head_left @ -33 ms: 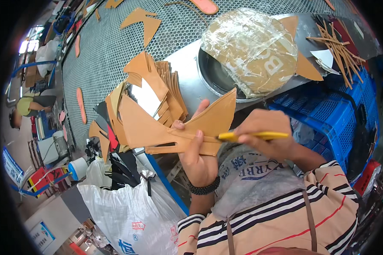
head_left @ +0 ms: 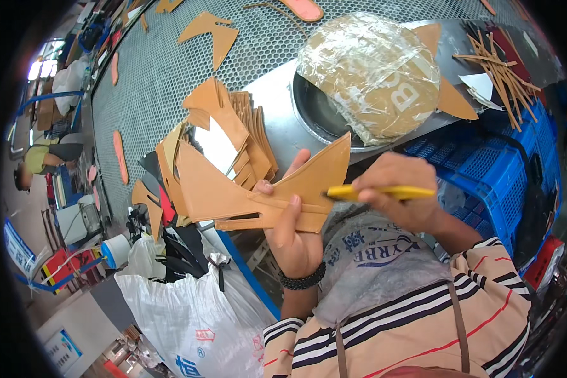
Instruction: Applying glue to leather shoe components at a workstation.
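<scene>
My left hand (head_left: 291, 242) grips a tan leather cut piece (head_left: 217, 183) from below, thumb pressed on its face. The piece is flat, with two pointed wings, a slot at its lower edge and a raised strip along the middle. In my right hand (head_left: 400, 192) is a slim yellow-handled tool (head_left: 384, 191) with a dark tip, held like a pen. That tip is at the right wing of the piece; whether it touches I cannot tell. Left of and behind the held piece stand stacked tan leather pieces (head_left: 223, 120), with white, black and red scraps among them.
Beyond my hands is a round dark pan (head_left: 309, 107), partly covered by a tape-wrapped cardboard disc (head_left: 384, 75). Thin tan strips (head_left: 501, 72) lie at the far right above a blue crate (head_left: 491, 179). A white sack (head_left: 195, 309) stands lower left. Loose pieces lie on the mesh conveyor (head_left: 151, 69).
My right hand has shifted slightly up and right, and the tool's tip has moved from the raised strip up onto the right wing. My left hand and the piece stay nearly still.
</scene>
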### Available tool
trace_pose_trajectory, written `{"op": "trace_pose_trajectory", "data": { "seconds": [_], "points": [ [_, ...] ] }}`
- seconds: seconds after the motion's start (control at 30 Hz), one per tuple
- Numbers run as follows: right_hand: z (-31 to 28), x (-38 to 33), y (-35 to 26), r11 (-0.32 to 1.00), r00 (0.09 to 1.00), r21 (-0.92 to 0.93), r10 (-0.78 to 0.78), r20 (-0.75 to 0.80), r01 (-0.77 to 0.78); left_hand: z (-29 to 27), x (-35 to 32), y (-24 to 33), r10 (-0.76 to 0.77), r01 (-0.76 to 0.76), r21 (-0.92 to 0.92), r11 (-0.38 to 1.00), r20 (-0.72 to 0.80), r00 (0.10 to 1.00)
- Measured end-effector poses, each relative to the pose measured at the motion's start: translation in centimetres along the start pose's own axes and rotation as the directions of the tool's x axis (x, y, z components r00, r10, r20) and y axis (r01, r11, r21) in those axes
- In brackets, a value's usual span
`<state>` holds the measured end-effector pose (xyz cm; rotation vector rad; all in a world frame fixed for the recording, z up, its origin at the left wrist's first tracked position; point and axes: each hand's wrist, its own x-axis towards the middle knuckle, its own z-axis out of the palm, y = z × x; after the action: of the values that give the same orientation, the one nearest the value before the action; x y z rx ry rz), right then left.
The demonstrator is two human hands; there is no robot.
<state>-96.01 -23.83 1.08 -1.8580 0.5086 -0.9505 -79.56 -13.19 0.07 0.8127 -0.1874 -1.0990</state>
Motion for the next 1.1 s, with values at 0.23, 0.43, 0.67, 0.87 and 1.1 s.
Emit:
{"op": "trace_pose_trajectory", "data": {
  "seconds": [0.23,0.43,0.67,0.87,1.1],
  "points": [
    [-2.5,1.4,0.7,0.985,0.983,-0.172,-0.017,-0.183,-0.015,0.2,-0.6,0.0,0.005,-0.006,0.027,1.000,0.026,1.000],
    [-2.2,0.9,0.1,0.996,0.987,-0.058,0.065,-0.150,-0.074,-0.1,-0.4,-0.5,0.050,-0.051,0.041,0.998,0.021,0.999],
    [-1.8,-0.4,-0.1,0.954,0.949,0.253,0.220,-0.225,-0.161,-1.1,-0.4,-0.9,0.076,-0.077,0.049,0.996,0.025,0.997],
    [-0.7,-0.1,-0.2,0.934,0.897,0.307,0.285,-0.338,-0.182,-1.3,-0.4,-1.1,0.086,-0.089,0.060,0.994,0.051,0.995],
    [-0.9,-0.1,-0.2,0.992,0.892,0.093,0.120,-0.435,-0.088,-0.7,-0.3,-1.3,0.098,-0.099,0.120,0.988,0.014,0.995]
  ]
}}
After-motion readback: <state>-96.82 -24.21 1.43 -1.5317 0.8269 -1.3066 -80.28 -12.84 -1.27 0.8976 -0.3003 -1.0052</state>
